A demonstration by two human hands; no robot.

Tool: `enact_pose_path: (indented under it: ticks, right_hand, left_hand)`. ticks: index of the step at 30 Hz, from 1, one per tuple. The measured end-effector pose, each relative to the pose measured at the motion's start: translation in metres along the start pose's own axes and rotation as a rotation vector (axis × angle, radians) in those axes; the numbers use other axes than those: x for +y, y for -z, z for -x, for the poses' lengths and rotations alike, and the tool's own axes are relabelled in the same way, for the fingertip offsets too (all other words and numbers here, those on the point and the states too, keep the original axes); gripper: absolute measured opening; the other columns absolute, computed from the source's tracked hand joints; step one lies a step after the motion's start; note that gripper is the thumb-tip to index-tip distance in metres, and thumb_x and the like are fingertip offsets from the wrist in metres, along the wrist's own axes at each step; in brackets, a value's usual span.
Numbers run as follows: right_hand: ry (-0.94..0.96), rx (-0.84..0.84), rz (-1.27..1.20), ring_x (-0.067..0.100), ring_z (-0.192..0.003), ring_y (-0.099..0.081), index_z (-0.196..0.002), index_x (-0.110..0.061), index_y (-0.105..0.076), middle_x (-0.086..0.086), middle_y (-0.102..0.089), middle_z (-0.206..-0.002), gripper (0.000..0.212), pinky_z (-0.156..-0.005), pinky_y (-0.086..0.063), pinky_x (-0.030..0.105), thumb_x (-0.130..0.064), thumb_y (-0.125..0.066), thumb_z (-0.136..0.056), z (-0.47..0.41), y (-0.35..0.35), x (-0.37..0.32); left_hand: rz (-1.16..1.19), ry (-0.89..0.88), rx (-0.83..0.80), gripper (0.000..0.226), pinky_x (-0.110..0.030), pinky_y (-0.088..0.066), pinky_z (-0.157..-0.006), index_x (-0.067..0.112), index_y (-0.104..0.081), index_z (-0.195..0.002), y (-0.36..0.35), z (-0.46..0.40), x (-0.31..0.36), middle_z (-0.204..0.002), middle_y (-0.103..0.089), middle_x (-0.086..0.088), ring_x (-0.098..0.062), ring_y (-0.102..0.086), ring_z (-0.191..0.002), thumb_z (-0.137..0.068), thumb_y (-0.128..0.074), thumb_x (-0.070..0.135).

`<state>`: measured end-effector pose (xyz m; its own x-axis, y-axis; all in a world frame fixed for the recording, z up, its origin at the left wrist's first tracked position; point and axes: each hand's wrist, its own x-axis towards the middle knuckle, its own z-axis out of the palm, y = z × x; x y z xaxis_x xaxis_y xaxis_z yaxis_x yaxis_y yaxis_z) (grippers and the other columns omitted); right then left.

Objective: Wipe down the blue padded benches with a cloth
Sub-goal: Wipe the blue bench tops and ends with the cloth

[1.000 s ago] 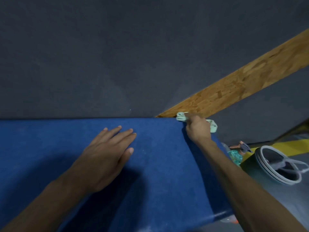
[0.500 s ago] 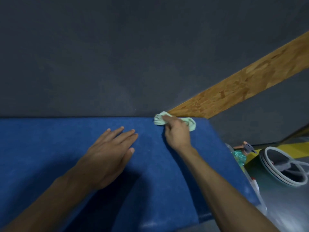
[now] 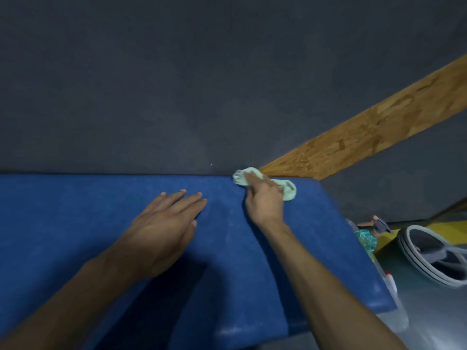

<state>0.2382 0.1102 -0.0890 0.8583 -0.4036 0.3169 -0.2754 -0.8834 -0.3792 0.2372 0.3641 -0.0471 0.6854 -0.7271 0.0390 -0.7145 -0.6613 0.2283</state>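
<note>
Your right hand (image 3: pixel 264 199) grips a pale green cloth (image 3: pixel 288 189) at the far edge of the blue padded bench (image 3: pixel 75 223), close to its right end; your fingers are curled over the bunched fabric and press it down on the padding, and the cloth sticks out on both sides of the hand. The far tip of the cloth sits right where the bench meets the dark grey wall (image 3: pixel 202 84). Your left hand (image 3: pixel 161 231) lies flat on the bench top with straight fingers spread a little, holding nothing, to the left of the right hand and apart from it. A slanted wooden board (image 3: pixel 366 130) runs up to the right along the wall, with its lower end just behind the cloth. Past the right end of the bench, on the floor, stands a grey bucket (image 3: pixel 429 263) with a pale rim. Between the bucket and the bench you can see something crumpled and turquoise (image 3: pixel 366 239), too blurred to name, and next to it a small orange and grey object, also unclear.
</note>
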Motion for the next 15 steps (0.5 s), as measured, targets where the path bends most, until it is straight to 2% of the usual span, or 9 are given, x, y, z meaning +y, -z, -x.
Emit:
enact_pose_path:
  ticks: [2,4,5,7,10,12,15]
  right_hand:
    - [0.188,-0.086,-0.057,0.038,-0.118,-0.057,-0.131,-0.026,-0.061,0.010,-0.063,-0.131,0.044,-0.101,-0.046,0.046,-0.013,-0.046,-0.092,0.014,-0.001,-0.008]
    - [0.336,-0.139,-0.072,0.030,-0.131,-0.051,-0.135,-0.022,-0.059,0.004,-0.057,-0.141,0.044,-0.111,-0.040,0.041,-0.008,-0.048,-0.095,0.013,0.013,0.007]
    - [0.328,-0.130,-0.073,0.026,-0.133,-0.050,-0.135,-0.020,-0.060,0.003,-0.056,-0.143,0.044,-0.114,-0.036,0.033,-0.005,-0.050,-0.095,0.008,0.022,0.021]
    - [0.158,-0.096,-0.004,0.024,-0.131,-0.051,-0.135,-0.019,-0.059,0.004,-0.056,-0.142,0.044,-0.110,-0.033,0.022,-0.004,-0.050,-0.095,-0.004,0.043,0.056]
    - [-0.139,-0.042,0.044,0.035,-0.119,-0.056,-0.137,-0.018,-0.058,0.013,-0.061,-0.132,0.041,-0.097,-0.043,0.035,-0.010,-0.047,-0.098,-0.013,0.052,0.088]
    - [-0.141,-0.035,0.041,0.039,-0.110,-0.059,-0.133,-0.017,-0.061,0.017,-0.064,-0.124,0.041,-0.093,-0.048,0.040,-0.010,-0.047,-0.095,-0.012,0.038,0.065]
    - [0.032,-0.040,-0.037,0.041,-0.099,-0.063,-0.123,-0.018,-0.068,0.019,-0.069,-0.115,0.045,-0.088,-0.052,0.045,-0.010,-0.043,-0.086,-0.002,0.006,0.006]
  left_hand:
    - [0.000,0.004,-0.007,0.086,-0.030,0.003,-0.122,0.032,-0.015,-0.157,0.000,-0.002,0.003,-0.164,-0.010,0.017,-0.011,-0.005,-0.153,-0.078,0.014,0.049]
    - [0.023,0.001,0.001,0.086,-0.032,-0.001,-0.124,0.031,-0.018,-0.157,-0.001,-0.004,0.004,-0.164,-0.013,0.015,-0.012,-0.007,-0.153,-0.078,0.011,0.048]
    - [0.027,0.000,0.006,0.085,-0.032,-0.001,-0.124,0.030,-0.020,-0.157,-0.001,-0.004,0.003,-0.164,-0.014,0.015,-0.012,-0.009,-0.153,-0.079,0.010,0.048]
    - [0.018,-0.006,0.015,0.083,-0.031,-0.001,-0.123,0.030,-0.022,-0.156,0.001,-0.001,0.000,-0.164,-0.016,0.015,-0.013,-0.011,-0.153,-0.081,0.008,0.048]
    - [0.016,-0.003,0.021,0.081,-0.030,-0.002,-0.122,0.031,-0.026,-0.155,0.002,0.003,-0.004,-0.163,-0.019,0.015,-0.013,-0.014,-0.152,-0.082,0.005,0.048]
    - [0.028,0.002,0.024,0.081,-0.030,-0.001,-0.121,0.031,-0.028,-0.154,0.002,0.005,-0.006,-0.162,-0.022,0.015,-0.013,-0.016,-0.152,-0.082,0.004,0.048]
    - [0.018,0.018,0.004,0.086,-0.027,0.004,-0.121,0.034,-0.021,-0.156,0.004,0.005,-0.005,-0.163,-0.013,0.019,-0.009,-0.008,-0.152,-0.077,0.010,0.050]
